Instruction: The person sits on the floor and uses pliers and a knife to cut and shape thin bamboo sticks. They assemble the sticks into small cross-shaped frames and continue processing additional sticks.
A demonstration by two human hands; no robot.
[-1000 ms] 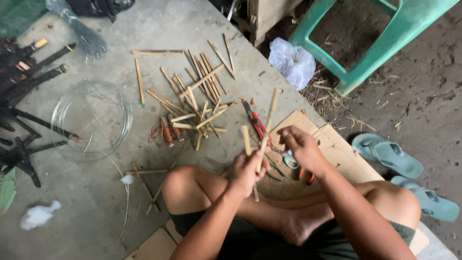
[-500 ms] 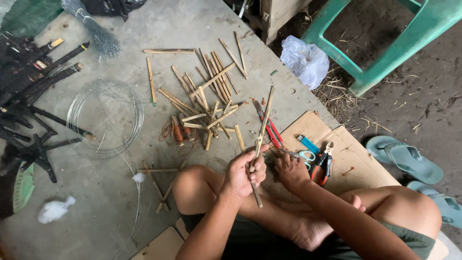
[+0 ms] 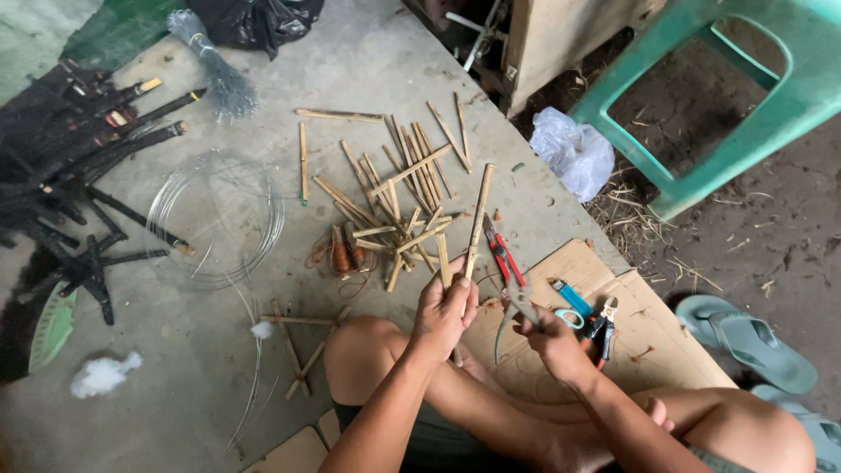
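A heap of short bamboo sticks (image 3: pixel 399 197) lay spread on the concrete floor (image 3: pixel 368 70) just beyond the knees, with a wire coil (image 3: pixel 215 219) to its left and a pile of black sticks (image 3: pixel 79 175) against the floor's left edge. A white plastic bag (image 3: pixel 574 153) and a green chair (image 3: pixel 701 96) stood off the floor's right edge, on the dirt. On the cardboard (image 3: pixel 613 350) near the right knee lay red pliers (image 3: pixel 504 254), a blue lighter (image 3: pixel 571 298) and small cutters (image 3: pixel 603 324). The left hand (image 3: pixel 444 311) had a closed grip round the lower part of a long bamboo stick (image 3: pixel 477 223), which stood over the cardboard's left edge, its long axis near upright, free end pointing away toward the heap. The right hand (image 3: pixel 550 337) was closed on grey pliers (image 3: pixel 512 315) just beside the stick's base.
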